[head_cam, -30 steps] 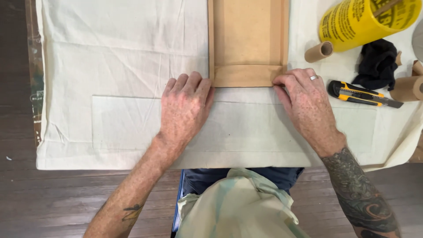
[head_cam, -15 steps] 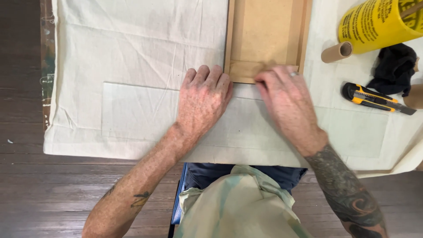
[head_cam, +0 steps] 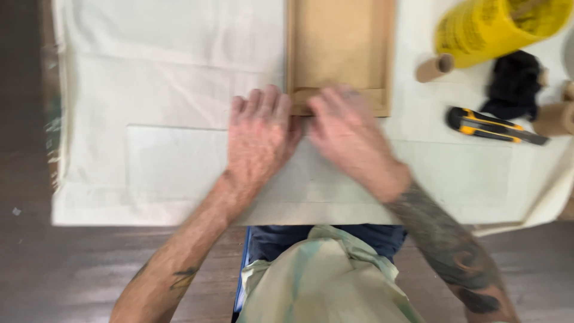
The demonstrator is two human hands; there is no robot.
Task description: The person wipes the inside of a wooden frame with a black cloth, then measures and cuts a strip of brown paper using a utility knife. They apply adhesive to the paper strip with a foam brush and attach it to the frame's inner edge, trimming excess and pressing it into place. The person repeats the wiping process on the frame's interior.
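Head view: two hands, left hand and right hand, press spread flat on one canvas beside one frame.

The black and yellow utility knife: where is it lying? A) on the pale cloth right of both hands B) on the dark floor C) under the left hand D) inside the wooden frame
A: the black and yellow utility knife lies untouched on the pale cloth, right of the right hand.
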